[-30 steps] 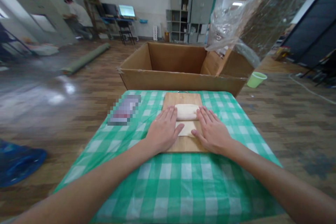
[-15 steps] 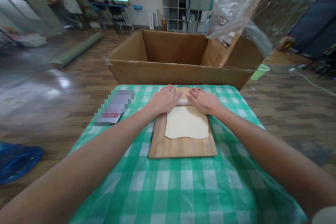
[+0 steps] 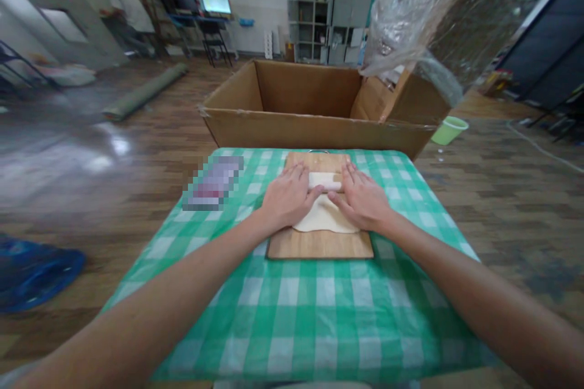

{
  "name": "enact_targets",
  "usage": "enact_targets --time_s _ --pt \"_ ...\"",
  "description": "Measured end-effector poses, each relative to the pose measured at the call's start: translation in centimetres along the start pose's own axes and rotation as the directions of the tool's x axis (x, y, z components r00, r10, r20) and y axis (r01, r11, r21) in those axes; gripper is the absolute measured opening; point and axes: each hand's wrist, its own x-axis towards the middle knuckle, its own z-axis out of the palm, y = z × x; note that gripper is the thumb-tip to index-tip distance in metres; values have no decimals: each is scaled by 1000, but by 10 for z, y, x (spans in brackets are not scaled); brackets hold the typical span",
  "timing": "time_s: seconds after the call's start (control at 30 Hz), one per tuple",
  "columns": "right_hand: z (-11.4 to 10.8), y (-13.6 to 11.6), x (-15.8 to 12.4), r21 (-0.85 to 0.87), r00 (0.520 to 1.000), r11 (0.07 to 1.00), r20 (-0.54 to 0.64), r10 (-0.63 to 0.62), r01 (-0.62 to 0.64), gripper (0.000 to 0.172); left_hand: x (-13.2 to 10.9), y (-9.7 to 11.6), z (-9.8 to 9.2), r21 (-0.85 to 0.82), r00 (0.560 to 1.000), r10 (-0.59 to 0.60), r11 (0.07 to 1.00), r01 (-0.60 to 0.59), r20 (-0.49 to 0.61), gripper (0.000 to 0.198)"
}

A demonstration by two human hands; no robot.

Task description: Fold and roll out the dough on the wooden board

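A wooden board (image 3: pixel 320 245) lies on the green-and-white checked tablecloth (image 3: pixel 292 304). On it is a sheet of pale dough (image 3: pixel 326 219), with a whitish roll (image 3: pixel 325 181) across its far end. The roll looks like rolled-up dough. My left hand (image 3: pixel 291 196) lies over the roll's left end, fingers stretched forward and thumb toward the middle. Over the right end rests my right hand (image 3: pixel 364 197), also flat with its fingers stretched out. Both hands hide the roll's ends and the dough's side edges. The two thumbs are close together but apart.
A pixelated flat object (image 3: pixel 213 183) lies on the table's left side. Beyond the table stands a large open cardboard box (image 3: pixel 319 130), with plastic wrap (image 3: pixel 401 24) at its right. A green bin (image 3: pixel 450 130) is on the floor. A person (image 3: pixel 130 9) is at the far left.
Both hands and the roll have come toward me along the board. Less flat dough shows in front of the roll. The camera view has also shifted slightly.
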Motion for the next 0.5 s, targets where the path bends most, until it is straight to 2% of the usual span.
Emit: enact_targets --time_s 0.33,0.4,0.5 --pt "-20 -25 -76 36 995 994 -23 -98 98 93 -73 25 -27 -12 996 91 996 -91 9 79" --pt "-24 -21 -74 66 994 992 -2 -109 109 85 -76 25 -29 -13 994 112 994 -111 18 78" --pt "-24 -9 -48 88 994 991 16 -105 103 69 -65 20 -28 -3 992 123 992 -123 18 76"
